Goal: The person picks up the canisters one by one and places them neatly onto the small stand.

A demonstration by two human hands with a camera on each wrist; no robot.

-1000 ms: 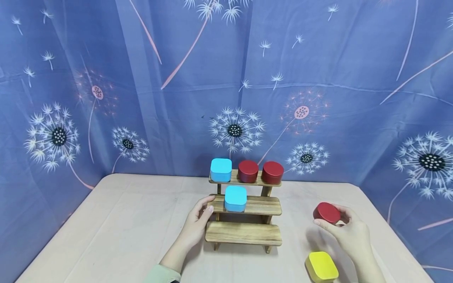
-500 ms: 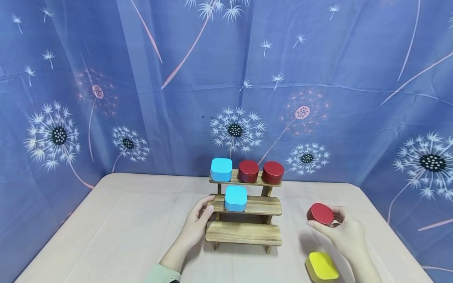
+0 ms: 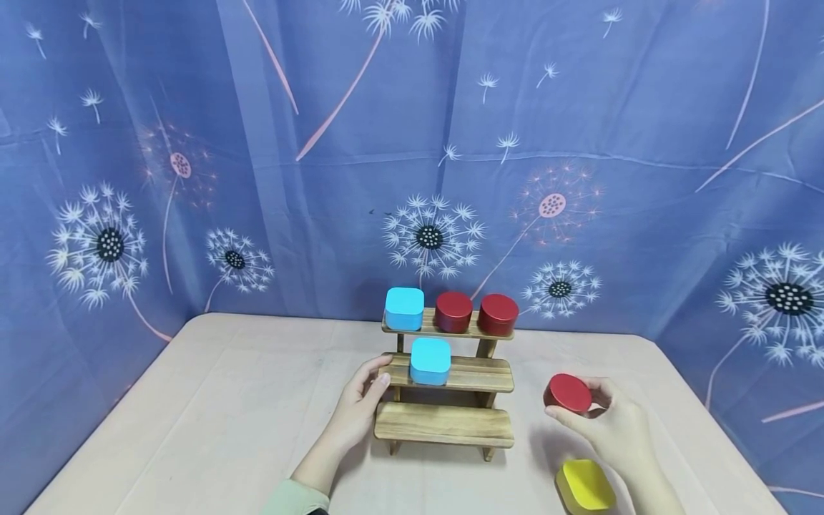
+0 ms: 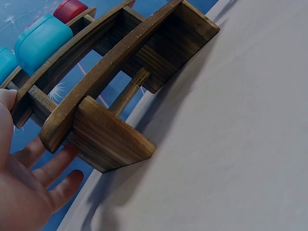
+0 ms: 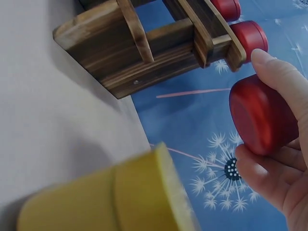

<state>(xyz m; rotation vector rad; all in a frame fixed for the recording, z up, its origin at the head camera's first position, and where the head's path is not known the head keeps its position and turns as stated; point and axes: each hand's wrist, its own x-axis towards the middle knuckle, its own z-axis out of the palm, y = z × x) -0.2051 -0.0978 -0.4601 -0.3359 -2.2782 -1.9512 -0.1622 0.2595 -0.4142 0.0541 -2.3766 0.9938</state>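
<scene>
A round red tin (image 3: 568, 393) is held between the thumb and fingers of my right hand (image 3: 614, 422), up in the air to the right of a three-tier wooden display stand (image 3: 444, 423). My left hand (image 3: 357, 400) grips the left end of the stand's middle shelf, its thumb at the shelf edge in the left wrist view. On the top shelf stand a square blue tin (image 3: 404, 309) and two round red tins, a middle one (image 3: 453, 312) and a right one (image 3: 498, 315). Another square blue tin (image 3: 430, 361) sits left of centre on the middle shelf.
A square yellow tin (image 3: 584, 486) lies on the pale tablecloth (image 3: 212, 422) near the front right, just below my right hand. Behind the table hangs a blue curtain (image 3: 309, 214) with dandelion prints, close to the back of the stand.
My right hand has moved left with the red tin, closer to the stand. The left hand keeps its grip on the shelf, and the tins on the stand stay where they were.
</scene>
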